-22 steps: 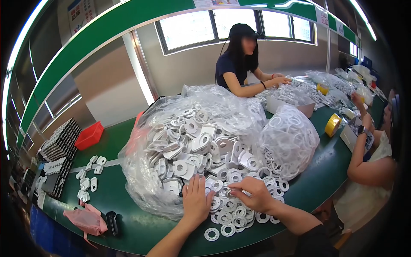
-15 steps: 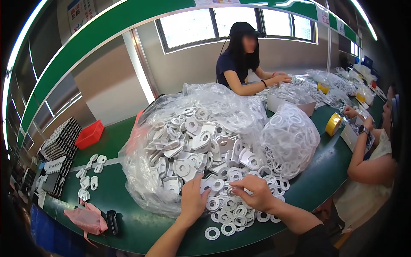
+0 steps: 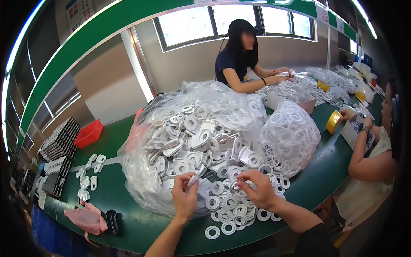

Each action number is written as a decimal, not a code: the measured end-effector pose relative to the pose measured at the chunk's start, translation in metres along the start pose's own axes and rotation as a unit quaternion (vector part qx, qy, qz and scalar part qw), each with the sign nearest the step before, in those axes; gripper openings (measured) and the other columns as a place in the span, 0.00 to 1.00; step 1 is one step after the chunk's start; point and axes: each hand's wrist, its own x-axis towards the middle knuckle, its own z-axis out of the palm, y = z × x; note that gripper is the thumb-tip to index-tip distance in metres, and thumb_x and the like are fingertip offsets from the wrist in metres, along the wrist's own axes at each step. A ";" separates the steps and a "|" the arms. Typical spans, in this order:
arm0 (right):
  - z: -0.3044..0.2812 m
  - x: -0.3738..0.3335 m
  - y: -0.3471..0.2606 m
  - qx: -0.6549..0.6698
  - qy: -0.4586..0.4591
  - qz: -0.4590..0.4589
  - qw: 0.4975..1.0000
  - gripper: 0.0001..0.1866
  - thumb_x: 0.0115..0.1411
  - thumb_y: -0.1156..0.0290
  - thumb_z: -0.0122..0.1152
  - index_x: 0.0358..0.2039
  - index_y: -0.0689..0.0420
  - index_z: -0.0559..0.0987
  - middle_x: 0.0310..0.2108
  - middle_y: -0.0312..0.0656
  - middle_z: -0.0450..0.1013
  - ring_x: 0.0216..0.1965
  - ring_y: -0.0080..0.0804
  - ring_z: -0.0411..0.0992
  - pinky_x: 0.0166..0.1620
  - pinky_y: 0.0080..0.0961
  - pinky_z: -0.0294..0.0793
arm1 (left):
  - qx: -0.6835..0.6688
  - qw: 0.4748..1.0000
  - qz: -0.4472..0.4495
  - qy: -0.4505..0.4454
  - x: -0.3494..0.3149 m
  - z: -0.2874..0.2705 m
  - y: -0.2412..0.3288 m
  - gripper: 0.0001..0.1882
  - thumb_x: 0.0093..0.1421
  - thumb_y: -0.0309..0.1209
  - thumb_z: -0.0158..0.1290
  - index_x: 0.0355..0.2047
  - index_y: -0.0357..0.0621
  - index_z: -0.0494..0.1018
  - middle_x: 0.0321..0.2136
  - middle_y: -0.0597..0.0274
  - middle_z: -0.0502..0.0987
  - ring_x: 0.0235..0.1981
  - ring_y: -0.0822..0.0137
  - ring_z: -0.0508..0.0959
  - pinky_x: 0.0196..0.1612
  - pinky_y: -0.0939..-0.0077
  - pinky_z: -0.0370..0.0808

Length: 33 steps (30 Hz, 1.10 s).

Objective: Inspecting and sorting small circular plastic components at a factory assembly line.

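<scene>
My left hand (image 3: 185, 198) pinches a white plastic bracket (image 3: 196, 176), a rounded piece tilted up at the front edge of the bag. Between the thumb and fingers of my right hand (image 3: 257, 188) is a white ring (image 3: 234, 186), partly covered by the fingertips. Beneath and between both hands lies a loose heap of flat white rings (image 3: 230, 202) on the green table. Behind my left hand, a large clear plastic bag (image 3: 141, 171) gapes open, filled with white brackets (image 3: 201, 138) that have round holes.
A clear bag of white rings (image 3: 291, 141) stands at the right. Left are several assembled white pieces (image 3: 93, 183), a red bin (image 3: 90, 133), stacked black trays (image 3: 61, 143) and a pink pouch (image 3: 87, 219). Yellow tape (image 3: 333, 122) lies right. Two people work across and to the right.
My left hand has lifted a bracket from the pile and moved slightly left and up with it. My right hand has shifted slightly, still holding a ring.
</scene>
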 end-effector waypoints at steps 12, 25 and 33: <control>-0.001 -0.001 -0.002 -0.005 -0.011 0.015 1.000 0.08 0.53 0.74 0.61 0.33 0.60 0.75 0.28 0.43 0.73 0.30 0.37 0.72 0.33 0.27 0.70 | 0.095 0.995 -0.009 -0.009 0.001 -0.009 -0.012 0.13 0.46 0.21 0.63 0.24 0.38 0.67 0.25 0.66 0.75 0.26 0.81 0.70 0.31 0.85 0.68; -0.002 0.001 -0.001 -0.001 -0.002 -0.003 1.000 0.08 0.52 0.76 0.60 0.34 0.60 0.75 0.30 0.43 0.73 0.32 0.37 0.72 0.35 0.27 0.70 | -0.144 0.972 0.078 0.166 0.026 -0.027 0.009 0.07 0.63 0.27 0.45 0.37 0.41 0.71 0.32 0.65 0.75 0.34 0.77 0.72 0.42 0.83 0.67; 0.007 -0.003 -0.012 0.191 -0.091 0.041 0.977 0.09 0.53 0.79 0.59 0.36 0.59 0.74 0.41 0.44 0.71 0.43 0.34 0.69 0.47 0.26 0.67 | -0.481 0.770 -0.364 -0.209 -0.031 0.001 -0.003 0.20 0.65 0.48 0.36 0.42 0.46 0.65 0.26 0.65 0.68 0.23 0.70 0.67 0.27 0.77 0.67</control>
